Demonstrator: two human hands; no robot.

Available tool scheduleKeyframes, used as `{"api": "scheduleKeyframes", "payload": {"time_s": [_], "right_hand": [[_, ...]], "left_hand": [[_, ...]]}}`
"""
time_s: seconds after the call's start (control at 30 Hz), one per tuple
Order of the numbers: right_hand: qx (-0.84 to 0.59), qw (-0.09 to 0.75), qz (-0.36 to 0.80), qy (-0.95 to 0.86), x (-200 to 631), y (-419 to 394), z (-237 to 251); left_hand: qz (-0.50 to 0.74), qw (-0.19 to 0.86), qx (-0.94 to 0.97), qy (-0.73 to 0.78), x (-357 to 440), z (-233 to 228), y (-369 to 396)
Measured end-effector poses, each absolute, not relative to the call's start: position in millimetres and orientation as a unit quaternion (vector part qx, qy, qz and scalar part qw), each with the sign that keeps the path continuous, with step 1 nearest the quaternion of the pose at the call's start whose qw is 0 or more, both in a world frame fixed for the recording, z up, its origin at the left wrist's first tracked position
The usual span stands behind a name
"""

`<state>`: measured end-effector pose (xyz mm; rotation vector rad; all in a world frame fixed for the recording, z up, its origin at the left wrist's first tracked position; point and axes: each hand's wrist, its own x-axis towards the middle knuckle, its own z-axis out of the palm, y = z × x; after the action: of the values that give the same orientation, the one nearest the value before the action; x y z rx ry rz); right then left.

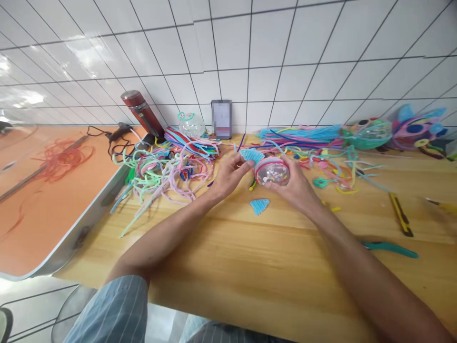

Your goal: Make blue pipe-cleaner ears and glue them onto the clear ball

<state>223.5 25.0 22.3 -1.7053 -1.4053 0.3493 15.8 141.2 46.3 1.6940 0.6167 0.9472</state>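
Two hands point(228, 176) point(293, 186), one ball point(272, 171).

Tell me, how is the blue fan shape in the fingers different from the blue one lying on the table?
The blue fan piece is pinched by the left hand against the clear ball, which the right hand holds; the second blue fan piece lies flat and untouched on the wooden table. The held one looks bigger. Both are light blue, ribbed fans.

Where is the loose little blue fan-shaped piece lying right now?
The blue fan-shaped piece lies on the wooden table, between the two wrists, just below the clear ball.
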Motion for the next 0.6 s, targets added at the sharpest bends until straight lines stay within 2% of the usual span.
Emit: {"api": "scheduleKeyframes", "payload": {"time_s": [0.37,0.6], "right_hand": [[-0.696,0.417,0.128,-0.571,226.4,21.4,19.2],[-0.699,0.413,0.118,-0.572,224.2,21.2,20.1]], "left_hand": [[0.395,0.443,0.771,0.232,21.6,26.9,144.6],[0.386,0.431,0.779,0.242,22.2,24.0,143.8]]}}
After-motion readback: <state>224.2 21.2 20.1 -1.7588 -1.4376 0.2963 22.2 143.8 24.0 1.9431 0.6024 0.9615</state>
